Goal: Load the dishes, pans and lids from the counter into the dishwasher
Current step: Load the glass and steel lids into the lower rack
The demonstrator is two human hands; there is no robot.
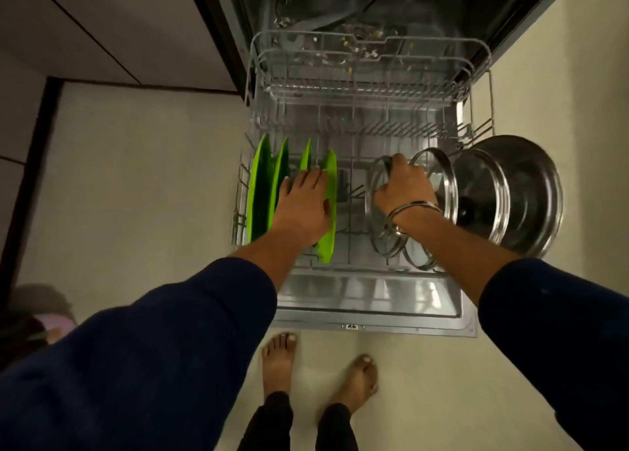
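Note:
The dishwasher's lower rack [340, 266] is pulled out over the open door. Several green plates [260, 191] stand on edge at its left side. My left hand [303, 205] lies flat on the rightmost green plate [331, 208], fingers straight. At the rack's right stand glass lids with steel rims; my right hand [403, 190] grips the top rim of the leftmost glass lid [376, 219]. A second glass lid [442, 185], a third [483, 195] and a large steel lid [531, 191] stand further right.
The upper rack [367, 69] is pulled out above, holding no dishes that I can see. The open dishwasher door [371, 307] lies between the rack and my bare feet [320, 365]. Pale floor surrounds it; cabinet fronts [102, 31] run along the left.

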